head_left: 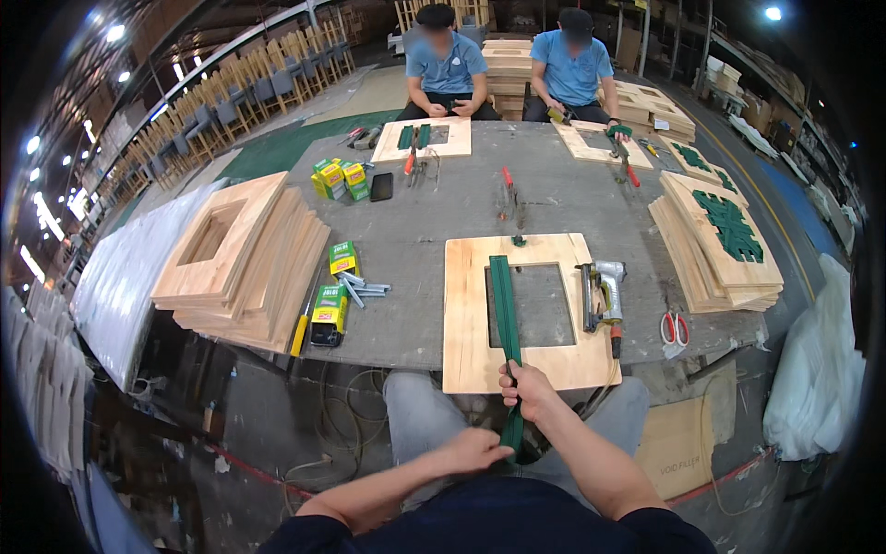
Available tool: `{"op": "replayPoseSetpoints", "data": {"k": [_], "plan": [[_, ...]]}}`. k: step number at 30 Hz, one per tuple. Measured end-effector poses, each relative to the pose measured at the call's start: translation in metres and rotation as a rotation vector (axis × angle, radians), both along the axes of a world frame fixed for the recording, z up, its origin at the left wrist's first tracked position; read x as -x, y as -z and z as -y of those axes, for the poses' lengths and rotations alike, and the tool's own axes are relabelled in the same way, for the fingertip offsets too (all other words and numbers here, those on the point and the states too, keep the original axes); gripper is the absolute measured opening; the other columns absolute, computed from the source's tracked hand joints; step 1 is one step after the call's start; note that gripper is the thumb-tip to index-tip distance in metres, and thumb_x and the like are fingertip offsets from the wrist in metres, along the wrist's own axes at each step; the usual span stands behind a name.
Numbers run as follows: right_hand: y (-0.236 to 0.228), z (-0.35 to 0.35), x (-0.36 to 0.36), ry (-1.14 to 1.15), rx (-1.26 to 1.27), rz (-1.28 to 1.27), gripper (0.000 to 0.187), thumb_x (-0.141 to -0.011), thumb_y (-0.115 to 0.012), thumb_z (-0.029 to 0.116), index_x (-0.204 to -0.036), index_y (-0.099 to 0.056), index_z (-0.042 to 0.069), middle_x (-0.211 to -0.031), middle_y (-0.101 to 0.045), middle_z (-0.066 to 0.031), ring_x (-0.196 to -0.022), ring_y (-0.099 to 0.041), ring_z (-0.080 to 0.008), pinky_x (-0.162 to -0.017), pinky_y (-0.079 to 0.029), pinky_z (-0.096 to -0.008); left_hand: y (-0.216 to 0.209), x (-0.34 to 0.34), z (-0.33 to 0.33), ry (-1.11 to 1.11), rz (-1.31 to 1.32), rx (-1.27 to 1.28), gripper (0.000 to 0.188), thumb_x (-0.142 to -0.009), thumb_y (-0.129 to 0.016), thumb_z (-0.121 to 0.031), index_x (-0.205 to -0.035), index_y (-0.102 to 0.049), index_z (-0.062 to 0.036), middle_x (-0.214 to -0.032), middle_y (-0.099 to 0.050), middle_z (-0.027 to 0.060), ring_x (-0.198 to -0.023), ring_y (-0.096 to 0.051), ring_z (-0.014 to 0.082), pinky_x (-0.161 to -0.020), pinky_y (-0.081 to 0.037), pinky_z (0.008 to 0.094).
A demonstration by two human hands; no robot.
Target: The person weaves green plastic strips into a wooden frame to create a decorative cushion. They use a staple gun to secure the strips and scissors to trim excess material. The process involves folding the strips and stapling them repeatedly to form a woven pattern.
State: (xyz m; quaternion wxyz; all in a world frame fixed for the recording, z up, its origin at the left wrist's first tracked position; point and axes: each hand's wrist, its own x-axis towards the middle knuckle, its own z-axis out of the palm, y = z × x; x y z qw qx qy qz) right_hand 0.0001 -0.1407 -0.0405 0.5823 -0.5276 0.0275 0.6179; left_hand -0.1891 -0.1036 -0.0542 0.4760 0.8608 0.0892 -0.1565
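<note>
A wooden panel (466, 314) with a square opening lies flat at the table's near edge. Long green webbing straps (504, 305) run across the left part of its opening and hang over the near edge toward my lap. My right hand (528, 388) is closed around the straps at the panel's near edge. Lower down, over my lap, my left hand (478, 451) is closed on the hanging end of the same straps. A staple gun (604, 294) rests on the panel's right side, apart from both hands.
Stacks of wooden panels stand left (263, 277) and right (711, 258), the right one topped with green webbing (727, 224). Staple boxes (329, 309), loose staple strips (362, 288) and red-handled scissors (675, 329) lie nearby. Two people in blue shirts work across the table (406, 212).
</note>
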Motion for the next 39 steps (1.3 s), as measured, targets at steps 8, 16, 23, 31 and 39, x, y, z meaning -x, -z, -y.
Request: {"op": "replayPoseSetpoints", "data": {"k": [8, 16, 23, 31, 39], "plan": [[0.014, 0.018, 0.029, 0.028, 0.088, 0.397, 0.029, -0.112, -0.045, 0.028, -0.099, -0.059, 0.005, -0.068, -0.051, 0.0011, -0.052, -0.043, -0.0095, -0.046, -0.033, -0.0279, -0.032, -0.028, -0.068, -0.191, 0.373, -0.631, 0.077, -0.077, -0.084, -0.019, -0.146, -0.051, -0.0153, -0.152, -0.047, 0.0148, -0.142, -0.04, 0.0426, -0.114, -0.036, 0.0564], [0.037, 0.026, 0.04, 0.021, 0.126, 0.604, 0.037, -0.11, -0.049, 0.026, -0.088, -0.063, 0.001, -0.069, -0.059, -0.005, -0.062, -0.054, -0.016, -0.061, -0.043, -0.0339, 0.002, -0.069, -0.083, 0.0, 0.516, -0.803, 0.088, -0.083, -0.075, -0.027, -0.16, -0.035, -0.0157, -0.17, -0.026, 0.0108, -0.157, -0.021, 0.0408, -0.125, -0.019, 0.0619], [0.034, 0.037, 0.047, -0.026, 0.142, 0.742, 0.034, -0.109, -0.05, 0.026, -0.09, -0.064, 0.001, -0.07, -0.06, -0.0056, -0.062, -0.054, -0.0165, -0.06, -0.044, -0.0348, 0.011, -0.067, -0.089, 0.119, 0.579, -0.799, 0.088, -0.08, -0.075, -0.025, -0.159, -0.037, -0.009, -0.168, -0.032, 0.0092, -0.157, -0.024, 0.0334, -0.127, -0.02, 0.0554], [0.018, 0.048, 0.05, -0.067, 0.12, 0.693, 0.034, -0.11, -0.046, 0.028, -0.09, -0.06, 0.004, -0.067, -0.053, -0.0006, -0.056, -0.046, -0.0109, -0.052, -0.038, -0.0305, 0.024, -0.066, -0.09, 0.201, 0.631, -0.859, 0.085, -0.081, -0.072, -0.019, -0.158, -0.039, -0.0095, -0.165, -0.038, 0.0087, -0.153, -0.034, 0.0318, -0.128, -0.021, 0.0519], [0.009, 0.057, 0.051, -0.107, 0.142, 0.644, 0.034, -0.11, -0.044, 0.028, -0.092, -0.06, 0.004, -0.067, -0.053, -0.0006, -0.054, -0.046, -0.0111, -0.049, -0.037, -0.0318, 0.028, -0.066, -0.089, 0.251, 0.57, -0.888, 0.08, -0.081, -0.07, -0.017, -0.156, -0.043, -0.0103, -0.162, -0.043, 0.008, -0.151, -0.038, 0.0298, -0.127, -0.024, 0.05]]}}
